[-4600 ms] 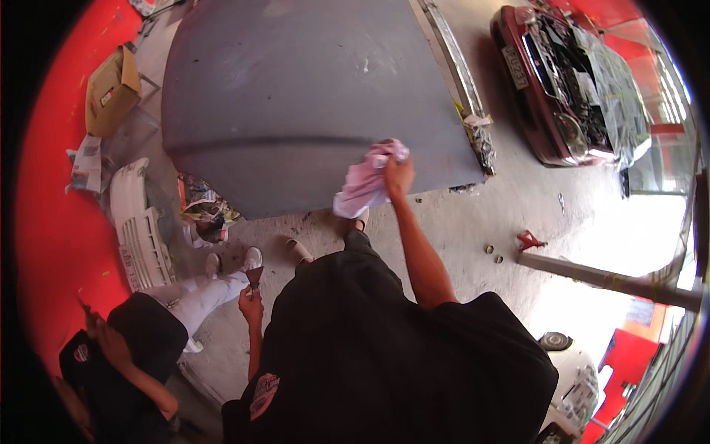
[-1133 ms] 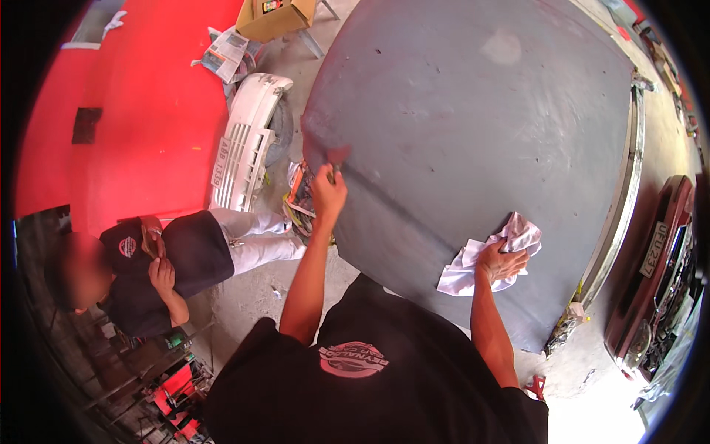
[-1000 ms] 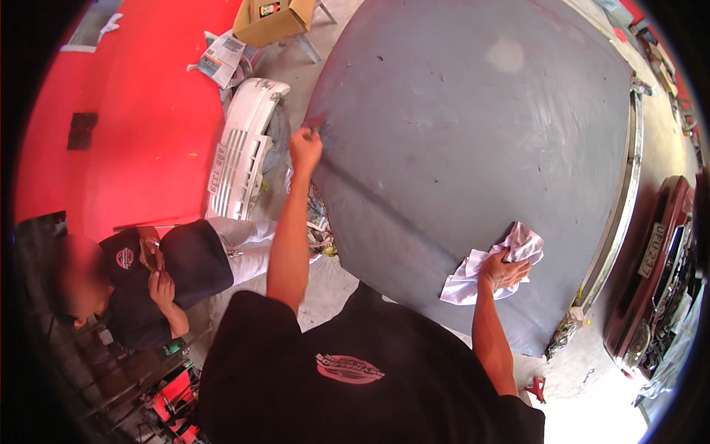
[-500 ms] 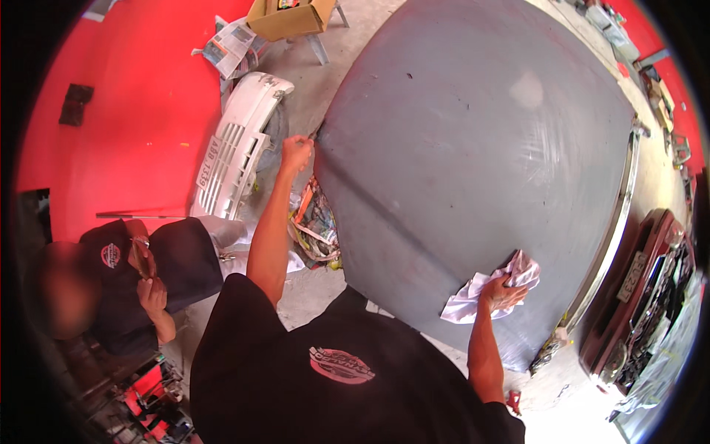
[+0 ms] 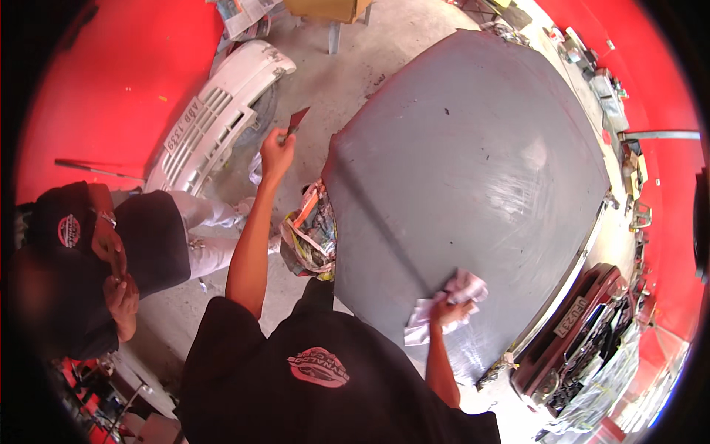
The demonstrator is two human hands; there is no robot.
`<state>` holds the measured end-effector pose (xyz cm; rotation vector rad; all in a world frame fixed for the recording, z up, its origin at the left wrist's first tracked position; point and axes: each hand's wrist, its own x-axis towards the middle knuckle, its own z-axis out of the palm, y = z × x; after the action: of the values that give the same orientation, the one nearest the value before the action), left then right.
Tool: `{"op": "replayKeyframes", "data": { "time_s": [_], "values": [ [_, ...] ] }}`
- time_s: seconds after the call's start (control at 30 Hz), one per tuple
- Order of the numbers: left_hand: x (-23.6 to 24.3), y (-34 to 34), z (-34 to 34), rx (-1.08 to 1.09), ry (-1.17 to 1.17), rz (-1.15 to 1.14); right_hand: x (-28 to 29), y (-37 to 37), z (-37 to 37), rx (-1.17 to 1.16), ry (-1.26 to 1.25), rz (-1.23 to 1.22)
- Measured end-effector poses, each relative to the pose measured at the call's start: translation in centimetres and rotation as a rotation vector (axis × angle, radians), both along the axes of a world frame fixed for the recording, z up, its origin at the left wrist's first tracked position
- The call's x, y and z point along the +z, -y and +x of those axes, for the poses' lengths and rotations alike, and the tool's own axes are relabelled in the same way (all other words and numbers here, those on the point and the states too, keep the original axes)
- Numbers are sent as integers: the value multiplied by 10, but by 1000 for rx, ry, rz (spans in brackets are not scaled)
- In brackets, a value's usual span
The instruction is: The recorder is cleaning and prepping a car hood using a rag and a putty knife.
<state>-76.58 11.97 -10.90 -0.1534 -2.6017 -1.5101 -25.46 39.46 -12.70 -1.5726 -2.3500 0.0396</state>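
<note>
1. The right hand (image 5: 449,311) rests on a pale cloth (image 5: 467,283), its fingers curled over the bunched fabric and grasping it; how tightly does not show. The cloth lies on the grey hood (image 5: 414,166), close to the near edge, towards the near right corner.

2. The left hand (image 5: 276,152) is clenched around the handle of a scraper (image 5: 298,119), whose dark red blade points up and away. The scraper is off the hood, beyond its left corner, with the floor (image 5: 296,81) behind it, so only the cloth is on the surface.

3. What appears done: the hood carries a mostly even, dull grey finish from its far corner to its near edge. A dark crease (image 5: 384,231) runs from the left corner, roughly along the near edge.

4. What appears left: a paler patch (image 5: 534,153) shows towards the far right edge, with shiny streaks (image 5: 510,194) nearer the middle and a few dark specks. I would judge the surface unfinished, perhaps partway through.

5. How much of it has been wiped or scraped cannot be told, since reflections and marks look alike here. Any residue under the cloth is hidden.
</note>
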Motion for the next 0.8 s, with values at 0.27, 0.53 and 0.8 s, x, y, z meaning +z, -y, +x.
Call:
{"op": "replayKeyframes", "data": {
  "time_s": [0.27,0.53,0.8],
  "values": [
    [-15,99,153,129,455,302,20,71,-245,1060,212,-184],
    [29,119,200,160,483,301,2,103,-427,1704,419,-159],
    [24,159,223,261,547,250,14,9,-555,1222,380,-113]
  ]
}}
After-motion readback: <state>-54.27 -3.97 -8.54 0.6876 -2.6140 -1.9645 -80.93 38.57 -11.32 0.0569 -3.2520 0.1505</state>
